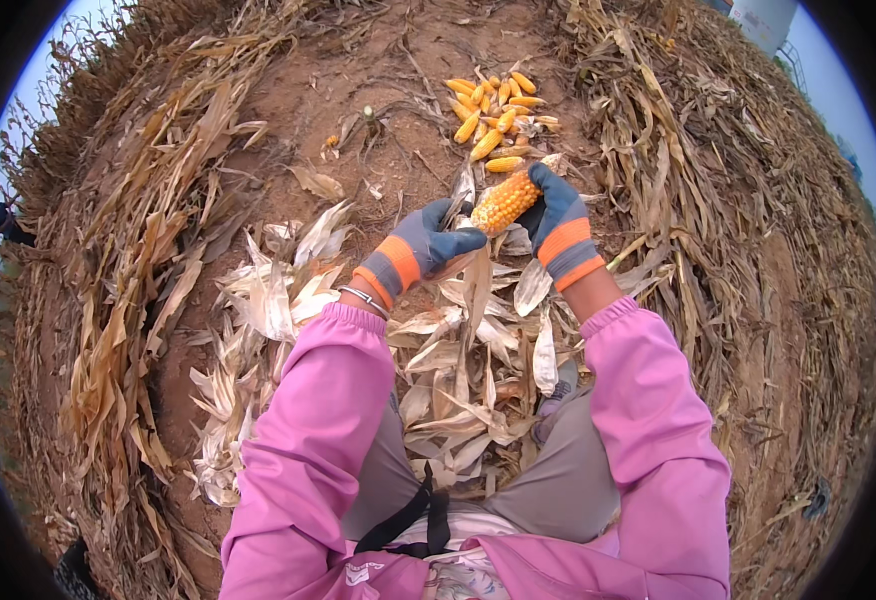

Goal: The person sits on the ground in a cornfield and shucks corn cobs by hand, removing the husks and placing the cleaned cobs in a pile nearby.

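Observation:
An ear of corn with bare yellow-orange kernels is held slantwise between my two gloved hands. My left hand, in a grey and orange work glove, grips its lower end, where dry husk hangs down. My right hand in a matching glove is closed around the upper end, its thumb near the tip. Just beyond the hands, a heap of husked corn ears lies on the soil. Below the hands, loose pale husks are spread between my legs.
Dry corn stalks form long rows at the left and right. Bare reddish soil runs between them. More husks lie beside my left arm. Another person is at the far left edge. A pale structure stands top right.

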`<state>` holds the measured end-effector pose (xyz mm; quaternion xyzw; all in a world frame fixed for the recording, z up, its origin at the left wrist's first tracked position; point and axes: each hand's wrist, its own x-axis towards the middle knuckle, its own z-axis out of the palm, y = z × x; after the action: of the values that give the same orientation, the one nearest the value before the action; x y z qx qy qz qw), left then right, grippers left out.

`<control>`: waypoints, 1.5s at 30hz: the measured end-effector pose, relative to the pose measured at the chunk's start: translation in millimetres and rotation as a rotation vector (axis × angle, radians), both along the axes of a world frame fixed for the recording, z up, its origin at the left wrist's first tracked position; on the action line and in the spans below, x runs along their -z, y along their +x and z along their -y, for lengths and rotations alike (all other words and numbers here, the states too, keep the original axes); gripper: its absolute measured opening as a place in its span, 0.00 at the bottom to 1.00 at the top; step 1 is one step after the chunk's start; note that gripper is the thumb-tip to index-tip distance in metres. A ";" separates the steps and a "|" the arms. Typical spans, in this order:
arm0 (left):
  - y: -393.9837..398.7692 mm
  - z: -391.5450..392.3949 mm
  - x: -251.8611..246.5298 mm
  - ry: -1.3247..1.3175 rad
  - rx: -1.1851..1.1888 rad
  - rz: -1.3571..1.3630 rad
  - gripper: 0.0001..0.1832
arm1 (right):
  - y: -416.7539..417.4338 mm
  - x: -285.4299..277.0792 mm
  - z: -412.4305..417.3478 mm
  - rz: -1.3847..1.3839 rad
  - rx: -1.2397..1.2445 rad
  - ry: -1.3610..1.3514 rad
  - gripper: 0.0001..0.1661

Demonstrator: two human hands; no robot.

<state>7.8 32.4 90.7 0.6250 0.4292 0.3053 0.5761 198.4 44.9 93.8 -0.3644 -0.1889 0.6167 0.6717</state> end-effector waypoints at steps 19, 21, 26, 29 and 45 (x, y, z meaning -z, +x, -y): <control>42.3 20.5 28.6 0.011 0.224 -0.168 0.16 | -6.2 14.3 5.4 0.259 0.063 -0.027 0.20; 44.6 25.1 27.5 -0.005 0.233 -0.108 0.15 | -4.0 9.0 8.3 0.299 0.002 -0.068 0.17; 48.7 30.2 18.1 -0.001 0.324 -0.189 0.14 | 4.9 2.2 12.5 0.345 -0.124 -0.167 0.16; 46.6 27.3 25.4 0.091 0.332 -0.305 0.14 | 3.6 -2.0 11.8 0.394 -0.181 -0.213 0.17; 50.6 36.1 6.6 0.340 0.386 -0.730 0.17 | 11.0 5.4 6.7 0.569 -0.302 -0.261 0.15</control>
<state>58.5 -3.7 84.1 0.8464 0.4237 0.0177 0.3222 209.3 38.2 88.5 -0.5724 -0.3402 0.6016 0.4411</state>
